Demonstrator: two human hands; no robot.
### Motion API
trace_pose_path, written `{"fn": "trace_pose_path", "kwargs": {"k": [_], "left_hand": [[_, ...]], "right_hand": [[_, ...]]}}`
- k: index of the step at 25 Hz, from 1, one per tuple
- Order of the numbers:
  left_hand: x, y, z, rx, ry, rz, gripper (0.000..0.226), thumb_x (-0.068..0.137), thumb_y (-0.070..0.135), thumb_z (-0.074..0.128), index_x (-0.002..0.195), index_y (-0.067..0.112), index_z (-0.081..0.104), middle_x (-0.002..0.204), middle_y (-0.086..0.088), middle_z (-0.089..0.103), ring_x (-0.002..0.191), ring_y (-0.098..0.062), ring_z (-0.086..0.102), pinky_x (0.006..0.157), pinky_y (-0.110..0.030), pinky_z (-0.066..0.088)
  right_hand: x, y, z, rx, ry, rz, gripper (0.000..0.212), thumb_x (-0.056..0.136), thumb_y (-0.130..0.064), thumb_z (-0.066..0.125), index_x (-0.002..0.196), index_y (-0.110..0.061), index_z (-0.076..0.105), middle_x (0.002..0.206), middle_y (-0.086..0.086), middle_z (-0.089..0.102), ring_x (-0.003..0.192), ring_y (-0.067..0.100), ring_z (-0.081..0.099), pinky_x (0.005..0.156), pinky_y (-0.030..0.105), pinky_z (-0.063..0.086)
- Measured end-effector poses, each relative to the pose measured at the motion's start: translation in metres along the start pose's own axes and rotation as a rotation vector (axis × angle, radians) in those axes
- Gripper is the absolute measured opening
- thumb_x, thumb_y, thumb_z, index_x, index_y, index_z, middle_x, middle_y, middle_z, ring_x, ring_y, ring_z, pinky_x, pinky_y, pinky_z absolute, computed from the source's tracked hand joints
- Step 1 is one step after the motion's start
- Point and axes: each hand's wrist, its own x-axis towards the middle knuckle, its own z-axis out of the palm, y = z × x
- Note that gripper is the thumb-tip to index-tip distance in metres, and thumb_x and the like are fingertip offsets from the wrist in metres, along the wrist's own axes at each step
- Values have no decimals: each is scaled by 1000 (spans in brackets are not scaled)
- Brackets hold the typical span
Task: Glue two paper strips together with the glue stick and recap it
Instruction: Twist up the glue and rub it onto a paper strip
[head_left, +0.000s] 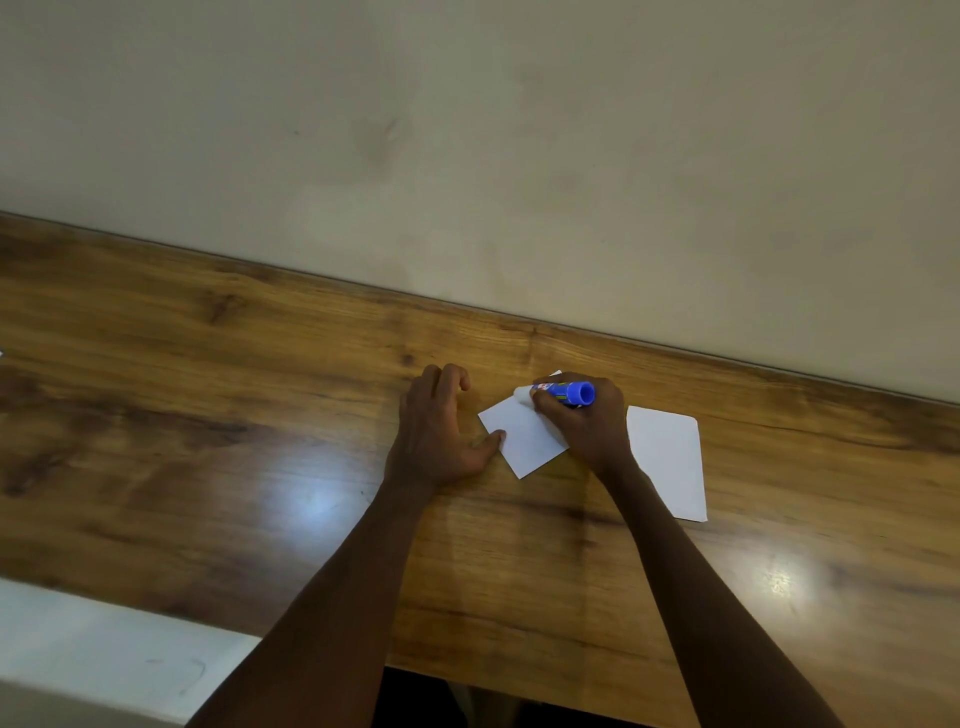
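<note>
A small white paper piece (524, 436) lies tilted on the wooden table (208, 415). My right hand (587, 421) grips a blue glue stick (563, 392), held nearly flat, its white tip touching the paper's far edge and its blue base pointing right. My left hand (441, 421) rests on the table to the left of the paper, thumb tip pressing the paper's left corner, fingers loosely curled. A second, larger white paper piece (670, 457) lies flat to the right of my right wrist. No cap is visible.
The table runs along a beige wall (519, 156) at its far edge. A white surface (104, 649) adjoins the table at the lower left. Bright light reflections sit on the tabletop at the left and right of my arms.
</note>
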Motion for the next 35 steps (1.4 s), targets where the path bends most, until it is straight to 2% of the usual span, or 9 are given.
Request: {"fn": "trace_pose_path", "kwargs": {"k": [5,12,14,16,18,22,26,30,35], "left_hand": [[-1,0,0,15,12,12,58,54,43,69,94,21,33,93,-14,56,84,-23,50,72,-30,37],[-1,0,1,31,16,22,58,55,44,69,95,21,35,94,-14,57,85,-25,52,72,-30,36],[-1,0,1,31,18,26,58,55,44,69,95,20,35,94,-14,57,84,-26,53,71,-31,37],[-1,1,0,29,14,22,57,55,44,68,95,21,34,94,-14,56,85,-25,52,72,-31,38],[-1,0,0,36,11,25,56,56,44,67,95,21,34,94,-14,55,85,-25,51,72,-32,39],[-1,-2,3,67,7,22,58,55,46,67,96,21,34,93,-14,57,84,-25,52,71,-35,45],[-1,-2,3,74,11,36,56,57,53,60,95,20,36,92,-13,56,82,-24,51,69,-30,39],[-1,-2,2,70,5,26,57,56,48,66,96,21,35,93,-13,56,84,-25,51,71,-30,38],[-1,2,0,50,-13,20,55,58,51,63,95,22,35,92,-13,56,83,-23,50,72,-30,36]], "right_hand": [[10,8,-13,-18,135,11,7,79,-14,65,80,-7,62,68,-1,57,57,8,49,48,2,37],[13,10,-16,-57,214,18,22,81,-16,62,97,-1,62,85,6,60,65,15,51,52,1,38],[7,9,-17,-27,310,-24,31,81,-19,62,108,-4,58,94,5,61,74,16,54,60,2,40],[-3,7,-17,-36,395,-39,41,82,-23,61,119,-7,52,107,9,62,90,22,57,77,18,46],[-13,6,-12,-143,363,11,42,85,-21,58,123,-8,48,121,15,58,104,27,56,86,29,42],[-21,9,9,-281,236,66,44,81,-14,62,121,-10,45,123,16,54,104,25,53,85,26,42],[-13,6,10,-48,270,144,58,70,-16,74,118,-10,42,115,12,52,94,21,49,75,15,42],[-22,1,11,454,315,193,69,66,-7,76,121,-15,35,114,6,45,103,24,52,87,40,51],[-36,1,26,630,550,237,69,65,7,71,120,-15,35,119,4,44,113,28,51,95,50,49]]}}
